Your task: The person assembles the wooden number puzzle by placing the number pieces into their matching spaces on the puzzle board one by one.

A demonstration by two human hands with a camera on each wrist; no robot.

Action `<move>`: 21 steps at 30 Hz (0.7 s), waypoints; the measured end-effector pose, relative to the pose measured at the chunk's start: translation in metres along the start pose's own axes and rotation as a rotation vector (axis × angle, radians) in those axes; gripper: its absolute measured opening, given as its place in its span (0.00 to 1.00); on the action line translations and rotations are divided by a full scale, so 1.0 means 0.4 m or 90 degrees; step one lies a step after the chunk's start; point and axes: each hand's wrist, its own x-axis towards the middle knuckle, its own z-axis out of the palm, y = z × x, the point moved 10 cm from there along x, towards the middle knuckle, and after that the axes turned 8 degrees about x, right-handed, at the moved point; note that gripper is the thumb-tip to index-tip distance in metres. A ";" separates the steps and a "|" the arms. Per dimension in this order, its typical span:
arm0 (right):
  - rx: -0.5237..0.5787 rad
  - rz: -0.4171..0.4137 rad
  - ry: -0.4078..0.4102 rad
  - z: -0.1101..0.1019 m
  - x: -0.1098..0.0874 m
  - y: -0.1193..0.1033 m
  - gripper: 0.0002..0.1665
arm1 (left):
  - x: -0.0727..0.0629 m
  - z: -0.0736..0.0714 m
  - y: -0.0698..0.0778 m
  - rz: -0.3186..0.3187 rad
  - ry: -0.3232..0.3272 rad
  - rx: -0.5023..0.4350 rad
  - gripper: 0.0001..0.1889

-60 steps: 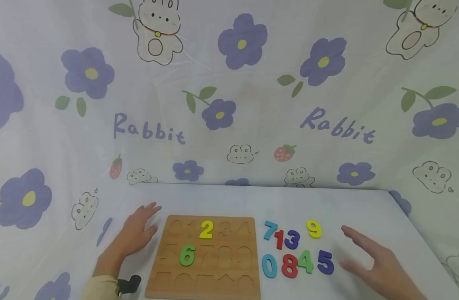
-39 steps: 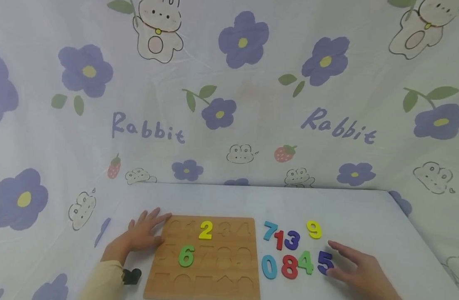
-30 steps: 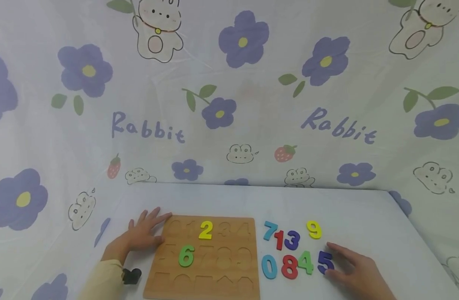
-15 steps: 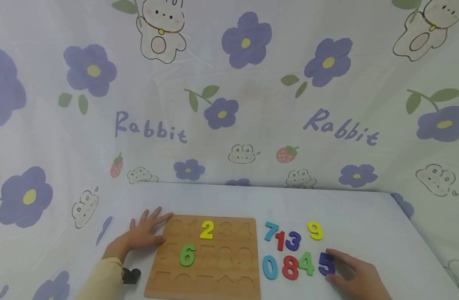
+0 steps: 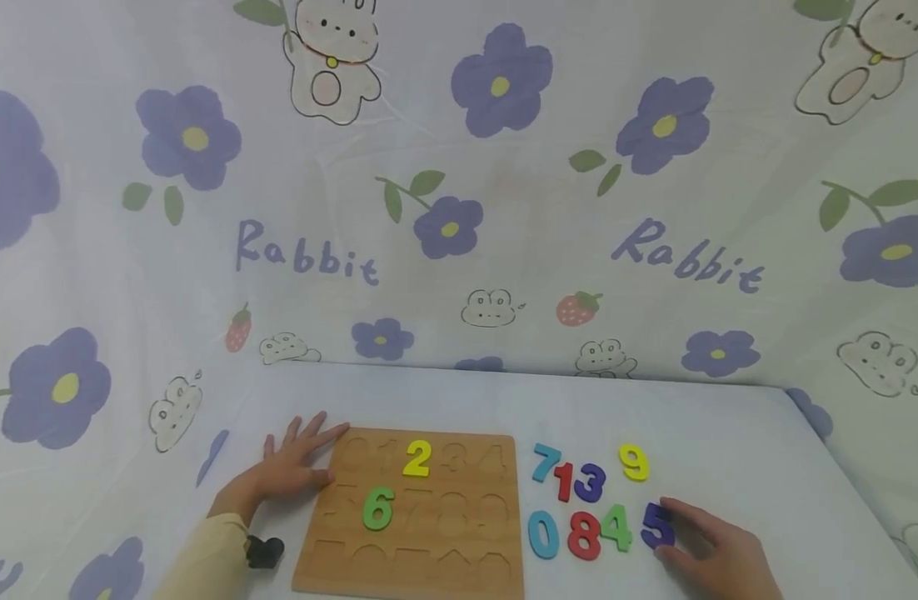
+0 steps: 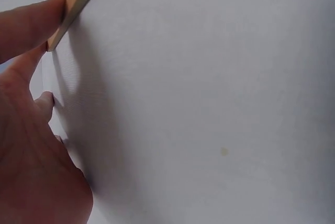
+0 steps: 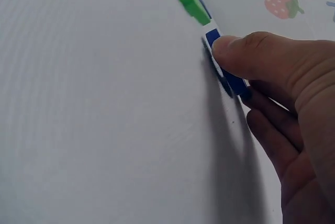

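Note:
My right hand (image 5: 721, 554) pinches the purple number 5 (image 5: 657, 527) between thumb and index finger at the right of the loose numbers. In the right wrist view the thumb lies on this piece (image 7: 234, 80), which is seen edge-on close to the table. My left hand (image 5: 286, 471) rests at the wooden number board (image 5: 466, 479), fingers spread, thumb and index finger touching its left edge and upper left corner. A yellow 2 (image 5: 421, 461) and a green 6 (image 5: 371, 508) sit on the board, among outlined recesses.
Between board and right hand lie a blue 7 (image 5: 547, 467), red 1 (image 5: 565, 483), purple 3 (image 5: 596, 483), yellow 9 (image 5: 642, 467), blue 0 (image 5: 534, 533), red 8 (image 5: 583, 534) and green 4 (image 5: 622, 533). A black object (image 5: 264, 552) is beside the left sleeve. Patterned cloth hangs behind.
My right hand has come left to the purple 5 and closed its thumb and index finger on it. My left hand has moved right onto the board's edge. The head view has shifted slightly.

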 end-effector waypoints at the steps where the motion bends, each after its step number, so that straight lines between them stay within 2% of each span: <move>1: 0.002 0.006 -0.004 -0.002 0.002 0.003 0.48 | 0.000 0.000 0.000 0.005 0.003 -0.004 0.42; 4: 0.008 0.016 -0.008 -0.011 0.002 -0.004 0.50 | -0.001 0.001 -0.002 0.010 0.009 -0.007 0.42; 6: 0.007 0.003 -0.004 -0.022 -0.001 -0.034 0.49 | -0.001 -0.001 -0.004 0.013 0.012 -0.007 0.42; 11: -0.011 -0.092 0.050 -0.056 -0.021 -0.182 0.44 | -0.006 -0.008 -0.002 0.010 0.010 -0.009 0.42; 15: -0.004 -0.167 0.085 -0.065 -0.031 -0.309 0.39 | -0.009 -0.009 0.000 -0.001 0.009 0.000 0.41; 21: 0.066 -0.241 0.074 -0.031 -0.021 -0.462 0.35 | -0.007 -0.006 0.008 -0.013 0.004 0.001 0.41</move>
